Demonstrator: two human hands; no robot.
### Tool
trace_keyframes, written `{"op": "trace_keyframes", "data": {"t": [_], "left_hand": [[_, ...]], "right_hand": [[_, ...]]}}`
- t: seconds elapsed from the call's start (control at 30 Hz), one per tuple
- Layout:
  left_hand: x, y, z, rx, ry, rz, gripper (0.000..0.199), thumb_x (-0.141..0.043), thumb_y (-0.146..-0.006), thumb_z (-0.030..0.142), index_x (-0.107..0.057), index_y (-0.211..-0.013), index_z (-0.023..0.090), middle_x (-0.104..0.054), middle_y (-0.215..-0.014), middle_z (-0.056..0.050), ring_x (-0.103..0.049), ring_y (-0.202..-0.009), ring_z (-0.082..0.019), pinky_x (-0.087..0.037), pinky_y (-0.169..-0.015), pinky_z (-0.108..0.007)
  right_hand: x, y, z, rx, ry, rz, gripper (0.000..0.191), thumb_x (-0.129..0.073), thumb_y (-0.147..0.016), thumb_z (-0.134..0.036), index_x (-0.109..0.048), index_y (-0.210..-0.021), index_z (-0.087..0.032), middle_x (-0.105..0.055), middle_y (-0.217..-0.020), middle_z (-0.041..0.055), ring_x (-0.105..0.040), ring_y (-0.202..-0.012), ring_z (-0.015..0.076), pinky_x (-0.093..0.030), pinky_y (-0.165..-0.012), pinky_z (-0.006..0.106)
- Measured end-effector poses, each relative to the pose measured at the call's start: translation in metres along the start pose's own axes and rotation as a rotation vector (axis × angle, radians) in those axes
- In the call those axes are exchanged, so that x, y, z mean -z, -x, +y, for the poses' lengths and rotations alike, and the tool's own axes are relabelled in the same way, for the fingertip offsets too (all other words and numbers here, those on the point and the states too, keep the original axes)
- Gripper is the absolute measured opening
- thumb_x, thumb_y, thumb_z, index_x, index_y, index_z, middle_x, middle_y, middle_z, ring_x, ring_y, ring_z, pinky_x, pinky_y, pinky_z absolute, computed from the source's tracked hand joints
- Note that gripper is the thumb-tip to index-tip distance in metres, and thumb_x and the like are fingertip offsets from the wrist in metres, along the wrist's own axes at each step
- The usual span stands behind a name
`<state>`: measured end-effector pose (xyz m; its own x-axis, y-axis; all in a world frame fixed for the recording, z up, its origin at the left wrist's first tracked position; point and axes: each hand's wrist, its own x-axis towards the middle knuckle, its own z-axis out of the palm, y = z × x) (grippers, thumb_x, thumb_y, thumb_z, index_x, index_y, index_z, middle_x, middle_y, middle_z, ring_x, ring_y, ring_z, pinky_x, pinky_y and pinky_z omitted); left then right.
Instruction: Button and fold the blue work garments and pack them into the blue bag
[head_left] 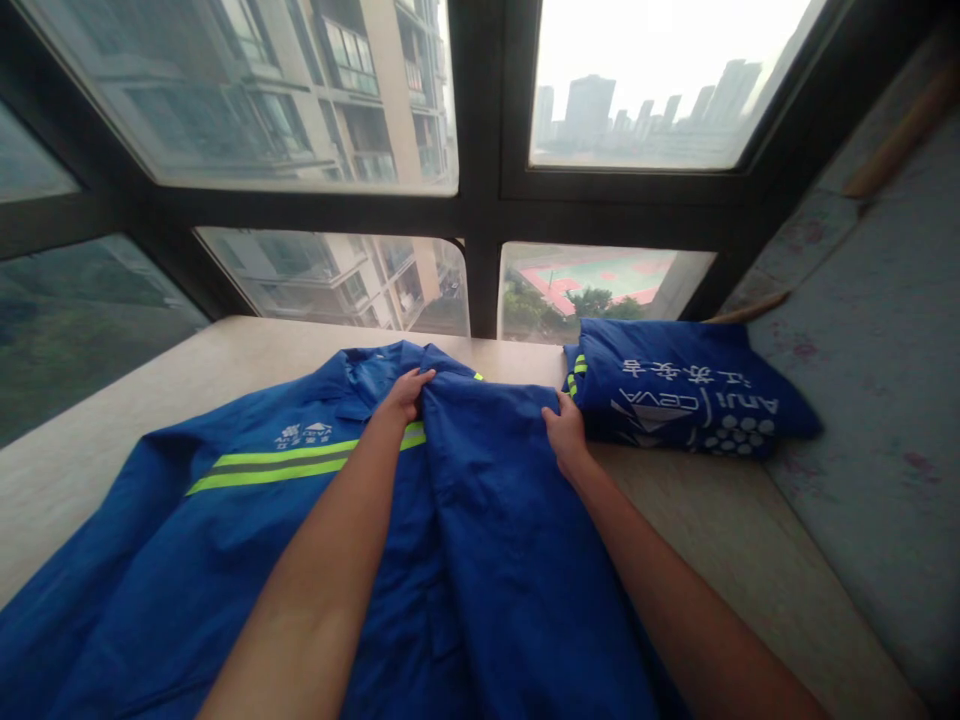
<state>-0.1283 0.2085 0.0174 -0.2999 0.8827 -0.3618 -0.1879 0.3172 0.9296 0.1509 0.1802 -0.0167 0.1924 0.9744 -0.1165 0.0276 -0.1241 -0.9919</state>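
Observation:
A blue jacket with yellow-green and grey stripes and white print on its chest lies on the pale sill, collar toward the window. Its right side is folded inward over the front. My left hand pinches the top edge of that folded part beside the collar. At the outer top corner of the same fold, my right hand grips the cloth. Just right of my right hand lies a folded blue garment with white lettering and a logo, striped at its left edge.
The pale sill runs below dark window frames. A wall with a faint floral pattern stands on the right. Buildings and a red and green court show through the glass.

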Motion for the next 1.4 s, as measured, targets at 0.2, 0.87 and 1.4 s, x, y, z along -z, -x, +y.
{"op": "trace_keyframes", "data": {"t": [0.2, 0.87, 1.4], "left_hand": [[-0.011, 0.031, -0.007, -0.242, -0.228, 0.219, 0.054, -0.067, -0.073, 0.012, -0.054, -0.125, 0.012, -0.062, -0.128, -0.017, -0.057, -0.124, -0.03, -0.041, -0.109, -0.048], [-0.035, 0.376, -0.171, -1.122, -1.411, -0.557, 0.08, -0.047, -0.083, 0.074, -0.036, -0.149, 0.028, -0.047, -0.15, -0.01, -0.042, -0.138, -0.031, -0.03, -0.115, -0.05], [-0.076, 0.394, -0.162, -0.842, -1.21, -0.415, 0.074, -0.061, -0.085, 0.044, -0.031, -0.152, 0.031, -0.034, -0.158, -0.007, -0.037, -0.142, -0.029, -0.032, -0.117, -0.051]], "right_hand": [[0.026, 0.02, 0.001, 0.22, 0.246, -0.048, 0.047, -0.053, -0.079, -0.034, -0.062, -0.121, -0.016, -0.07, -0.118, 0.0128, -0.066, -0.108, 0.0266, -0.048, -0.099, 0.041], [0.166, 0.261, 0.035, 0.095, 0.746, -0.301, 0.063, -0.059, -0.077, -0.034, -0.054, -0.137, -0.014, -0.06, -0.134, 0.0199, -0.058, -0.123, 0.0319, -0.045, -0.104, 0.045], [0.186, 0.255, 0.007, 0.4, 0.572, -0.238, 0.044, -0.048, -0.086, -0.031, -0.062, -0.126, -0.026, -0.064, -0.128, 0.0098, -0.06, -0.12, 0.0256, -0.047, -0.105, 0.042]]}}
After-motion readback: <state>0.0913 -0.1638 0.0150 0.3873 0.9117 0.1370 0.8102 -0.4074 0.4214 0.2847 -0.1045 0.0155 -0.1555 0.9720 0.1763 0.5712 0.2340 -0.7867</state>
